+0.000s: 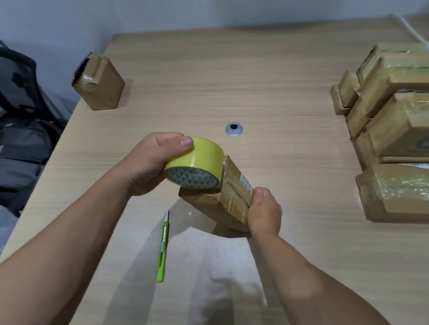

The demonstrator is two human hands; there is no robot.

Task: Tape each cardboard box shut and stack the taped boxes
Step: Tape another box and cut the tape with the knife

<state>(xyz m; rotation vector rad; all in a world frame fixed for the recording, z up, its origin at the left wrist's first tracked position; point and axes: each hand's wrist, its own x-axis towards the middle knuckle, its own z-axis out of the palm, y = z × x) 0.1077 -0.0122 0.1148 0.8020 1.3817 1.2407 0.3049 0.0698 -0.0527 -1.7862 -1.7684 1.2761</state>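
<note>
- Surface [273,88]: pale wood grain, fills most of view, wall behind.
- Chair [4,83]: dark mesh back, off surface's left edge, w/ grey bag [15,162] on seat.
- Pile of boxes [411,129]: far right on surface, several brown cardboard, stacked and overlapping, glossy tape across tops; two small ones at pile's left foot. Exact count unclear.
- Held box [218,204]: centre of view, brown cardboard, oblong, tilted w/ far end up, old tape strips and a white label on top face. Shadow below; can't tell if low edge touches surface.
- Lone box [100,83]: far left corner of surface, upright, tape on top end, well apart from the rest.
- Left hand [152,164]: grips tape roll, thumb over the outer band, fingers curled round the far side, mostly hidden.
- Right hand [265,213]: holds near end of held box, thumb on top face, fingers wrapped underneath, out of sight.
- Tape roll [196,165]: yellow-green, grey patterned core facing cam, pressed against upper far end of held box.
- Knife [163,249]: green snap-blade cutter, flat on surface, just near side of held box, between the forearms, touching neither.
- Grommet [233,129]: small round silver ring w/ dark hole, set in surface beyond tape roll.
</note>
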